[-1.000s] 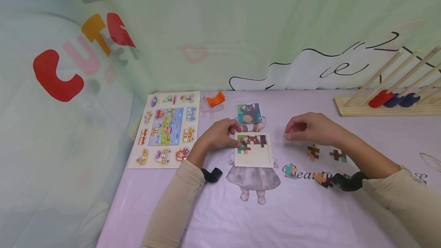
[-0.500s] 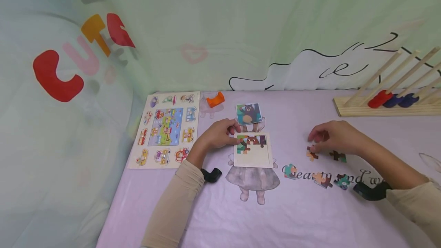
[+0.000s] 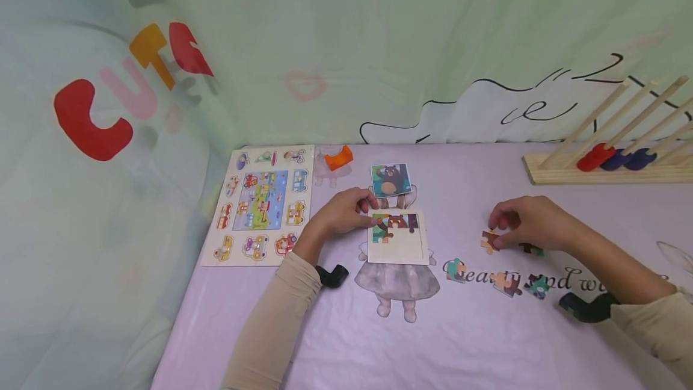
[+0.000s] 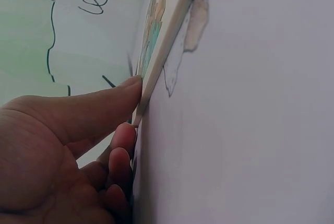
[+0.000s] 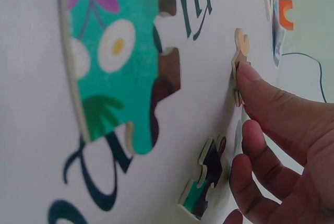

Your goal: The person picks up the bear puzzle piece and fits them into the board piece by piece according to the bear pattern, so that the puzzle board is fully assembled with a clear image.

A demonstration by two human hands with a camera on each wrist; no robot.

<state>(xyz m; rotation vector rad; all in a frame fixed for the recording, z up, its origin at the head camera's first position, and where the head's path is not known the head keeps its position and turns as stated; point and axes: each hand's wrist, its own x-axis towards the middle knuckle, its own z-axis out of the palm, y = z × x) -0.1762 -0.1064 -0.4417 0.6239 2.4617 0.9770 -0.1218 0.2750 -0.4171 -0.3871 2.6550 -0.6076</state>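
A square wooden puzzle board (image 3: pixel 397 253), partly filled with bear-picture pieces, lies on the cloth. My left hand (image 3: pixel 348 210) grips its upper left corner; in the left wrist view the thumb (image 4: pixel 112 101) lies on the board (image 4: pixel 169 36) and the fingers curl at its edge. Right of the board, my right hand (image 3: pixel 533 221) pinches a brown and orange jigsaw piece (image 3: pixel 489 242), which looks slightly tilted in the right wrist view. A dark brown and teal piece (image 3: pixel 533 250) lies partly hidden under that hand. A bear picture card (image 3: pixel 391 180) lies above the board.
Loose jigsaw pieces lie in front of my right hand: a teal one (image 3: pixel 456 270), an orange-brown one (image 3: pixel 507 283) and a flowered one (image 3: pixel 538 286). A vehicle puzzle (image 3: pixel 260 200) and an orange block (image 3: pixel 338 157) lie left. A wooden peg stand (image 3: pixel 552 172) stands back right.
My right hand has moved right, away from beside the board, and has taken hold of the brown and orange jigsaw piece. My left hand stays at the board's corner.
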